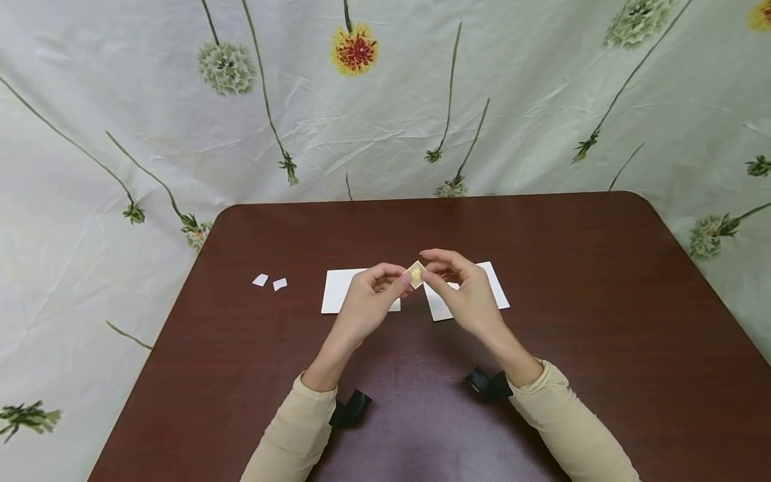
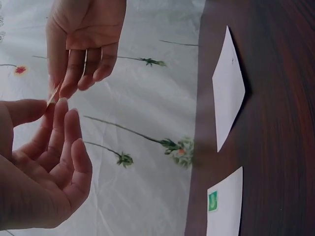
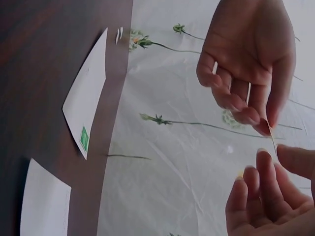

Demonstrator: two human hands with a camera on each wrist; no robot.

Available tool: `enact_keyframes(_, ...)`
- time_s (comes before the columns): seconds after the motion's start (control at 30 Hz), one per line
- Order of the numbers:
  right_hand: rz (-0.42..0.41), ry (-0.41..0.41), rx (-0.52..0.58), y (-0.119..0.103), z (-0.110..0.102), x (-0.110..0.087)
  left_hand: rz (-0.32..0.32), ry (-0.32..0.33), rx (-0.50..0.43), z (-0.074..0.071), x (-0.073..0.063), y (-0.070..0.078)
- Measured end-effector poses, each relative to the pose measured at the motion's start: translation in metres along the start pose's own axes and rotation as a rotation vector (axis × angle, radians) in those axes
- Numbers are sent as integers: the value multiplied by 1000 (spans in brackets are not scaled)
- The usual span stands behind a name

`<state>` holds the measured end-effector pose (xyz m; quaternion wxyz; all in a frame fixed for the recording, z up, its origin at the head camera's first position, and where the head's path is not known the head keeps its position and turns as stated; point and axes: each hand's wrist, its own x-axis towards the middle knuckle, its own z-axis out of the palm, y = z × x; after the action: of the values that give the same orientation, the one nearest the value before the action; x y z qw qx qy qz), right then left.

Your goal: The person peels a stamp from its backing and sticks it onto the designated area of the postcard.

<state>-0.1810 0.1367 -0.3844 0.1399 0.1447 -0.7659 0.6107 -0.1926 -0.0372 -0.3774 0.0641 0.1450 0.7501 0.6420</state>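
Between my two hands is a small, pale yellow postage stamp (image 1: 415, 274), raised above the table. My left hand (image 1: 369, 298) pinches one side of it with thumb and fingertips. On the opposite side, my right hand (image 1: 472, 298) pinches it too. Edge-on, the stamp shows as a thin sliver in both wrist views. Beneath the hands lie two white envelopes, a left one (image 1: 337, 291) and a right one (image 1: 495, 288), each partly covered in the head view. A green stamp (image 2: 212, 200) sits on a corner of the left envelope, hidden behind my hand in the head view.
Two small white paper pieces, one (image 1: 260, 280) beside the other (image 1: 280, 284), lie left of the envelopes. Everything is on a dark reddish-brown table (image 1: 572, 254). A flower-patterned white cloth (image 1: 385, 120) hangs behind the table's far edge. Black straps (image 1: 351, 410) are at both wrists.
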Motion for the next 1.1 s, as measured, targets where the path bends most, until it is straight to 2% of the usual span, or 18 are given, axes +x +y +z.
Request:
enact_keyframes(0.23,70,-144,-101,0,-14,3,91,-58,223,4,1,-7)
enact_keyframes(0.33,107,-193,-135,0,-19,4,110,-66,268,7,1,-9)
enact_keyframes(0.47,121,-228,-152,4,-23,3,131,-68,279,10,1,-12)
enact_keyframes(0.6,109,-210,-170,7,-26,3,145,-67,271,13,2,-15)
enact_keyframes(0.77,113,-151,-188,12,-34,3,162,-72,243,18,2,-19)
enact_keyframes(0.87,129,-112,-200,20,-42,4,168,-94,282,22,1,-25)
enact_keyframes(0.97,146,-76,-237,30,-54,5,170,-158,360,26,-1,-33)
enact_keyframes(1.1,165,-36,-306,43,-70,9,172,-290,531,34,-3,-44)
